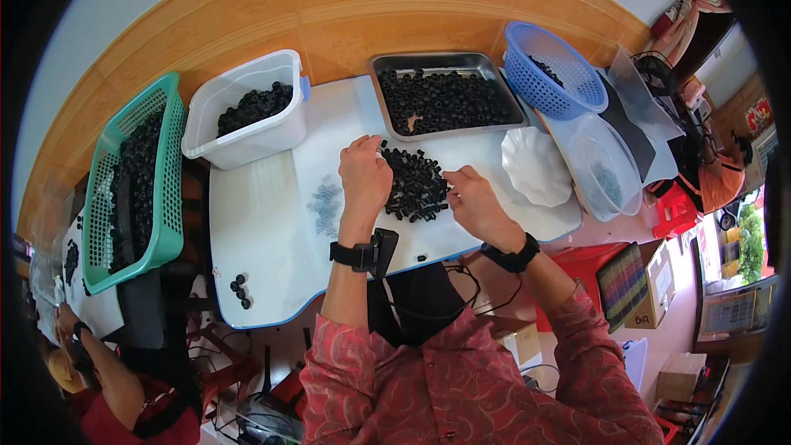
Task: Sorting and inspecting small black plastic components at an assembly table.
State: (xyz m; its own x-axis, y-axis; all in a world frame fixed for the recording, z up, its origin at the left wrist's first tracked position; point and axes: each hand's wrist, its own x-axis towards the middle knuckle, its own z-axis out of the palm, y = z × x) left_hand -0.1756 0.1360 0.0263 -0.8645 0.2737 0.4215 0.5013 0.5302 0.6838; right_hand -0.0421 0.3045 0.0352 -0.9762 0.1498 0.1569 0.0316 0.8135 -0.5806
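Note:
A loose pile of small black cylindrical pieces lies on the white tabletop between my hands. My left hand is at the pile's upper left edge, its fingers curled together; whatever is in them is hidden. At the pile's right edge, the thumb and fingers of my right hand are pinched together, and what they hold is too small to make out. Left of my left hand, many tiny thin greyish pieces are spread on the table. One black piece sits apart near the front edge.
A metal tray of black pieces stands behind the pile. Leftward are a white tub and a green basket; rightward are a scalloped white dish, a blue basket and a clear tub. Other people sit at both sides.

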